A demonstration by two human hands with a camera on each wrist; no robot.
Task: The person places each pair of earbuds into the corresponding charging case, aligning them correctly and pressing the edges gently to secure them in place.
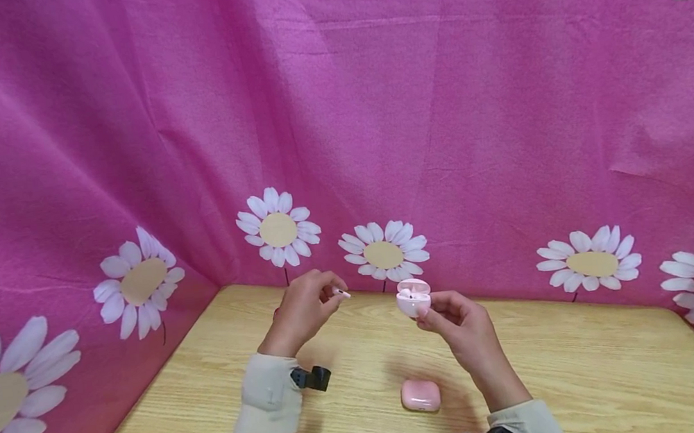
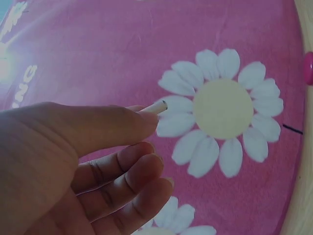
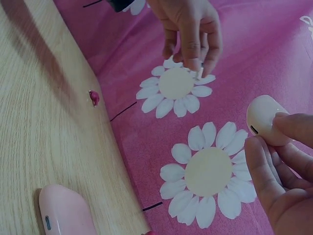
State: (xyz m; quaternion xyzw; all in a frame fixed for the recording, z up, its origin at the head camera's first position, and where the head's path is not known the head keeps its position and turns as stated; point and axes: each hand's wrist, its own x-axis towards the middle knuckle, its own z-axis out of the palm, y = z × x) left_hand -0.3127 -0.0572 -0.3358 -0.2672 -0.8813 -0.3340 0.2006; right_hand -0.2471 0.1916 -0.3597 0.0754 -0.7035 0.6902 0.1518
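My left hand pinches a white earbud between thumb and fingertips, above the far part of the table. In the left wrist view the stem of the earbud pokes out past the thumb. To the right, my right hand holds a pale pink earbud charging case with its lid raised. Something white with a dark spot shows inside. From the right wrist view only the outside of this case is visible. A second, darker pink case, lid closed, lies on the table below the hands.
A light wooden table runs back to a magenta cloth printed with daisies. A small dark pink object sits on the table near the cloth, mostly behind my left hand in the head view.
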